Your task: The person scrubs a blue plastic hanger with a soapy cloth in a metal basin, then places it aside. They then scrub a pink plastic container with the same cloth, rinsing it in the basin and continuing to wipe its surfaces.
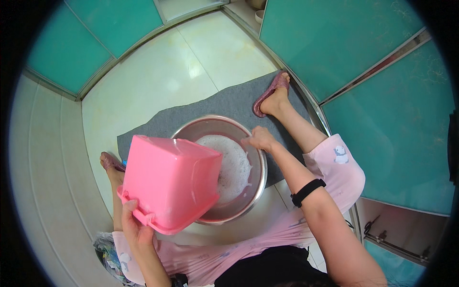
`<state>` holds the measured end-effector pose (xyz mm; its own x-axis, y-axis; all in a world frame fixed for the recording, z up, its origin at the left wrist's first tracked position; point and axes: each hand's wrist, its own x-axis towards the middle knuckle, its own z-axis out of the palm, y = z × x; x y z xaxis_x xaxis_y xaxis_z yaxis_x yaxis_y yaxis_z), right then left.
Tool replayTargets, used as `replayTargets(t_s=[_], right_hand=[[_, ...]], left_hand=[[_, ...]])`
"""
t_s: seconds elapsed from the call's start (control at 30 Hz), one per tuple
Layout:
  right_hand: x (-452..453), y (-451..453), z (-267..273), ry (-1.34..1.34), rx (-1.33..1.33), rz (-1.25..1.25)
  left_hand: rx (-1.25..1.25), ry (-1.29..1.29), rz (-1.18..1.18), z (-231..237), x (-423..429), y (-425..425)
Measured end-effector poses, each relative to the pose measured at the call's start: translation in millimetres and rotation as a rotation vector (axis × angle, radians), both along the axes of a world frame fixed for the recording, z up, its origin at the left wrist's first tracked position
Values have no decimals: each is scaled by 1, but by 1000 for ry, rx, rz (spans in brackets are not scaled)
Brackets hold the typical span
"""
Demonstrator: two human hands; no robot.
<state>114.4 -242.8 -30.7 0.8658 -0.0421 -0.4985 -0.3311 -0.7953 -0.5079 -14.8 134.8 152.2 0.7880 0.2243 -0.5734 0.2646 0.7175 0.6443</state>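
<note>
A pink plastic basket or bin [175,179] is tilted over the left part of a round metal basin [263,172]. My left hand [136,222] grips its rim by the handle at the lower left. White suds [233,172] float on the liquid in the basin. My right hand [260,139] is at the basin's right rim, its fingers pointing inward over the edge; whether it holds anything is hard to make out. The inside of the pink container is hidden from view.
A grey mat [172,116] lies under the basin on the tiled floor [143,75]. My slippered feet are on either side. Green cabinet doors [387,125] line the right. A plastic bag [111,254] with things inside stands at the lower left.
</note>
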Motion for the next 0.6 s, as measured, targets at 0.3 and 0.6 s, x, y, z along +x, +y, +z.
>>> replayTargets(t_s=[0.3,0.6], right_hand=[[44,3,22,-120,76,14],[7,44,-5,-498,14,177]], left_hand=[[48,-13,-29,-4,4,-13],[-20,-45,74,-30,13,35]])
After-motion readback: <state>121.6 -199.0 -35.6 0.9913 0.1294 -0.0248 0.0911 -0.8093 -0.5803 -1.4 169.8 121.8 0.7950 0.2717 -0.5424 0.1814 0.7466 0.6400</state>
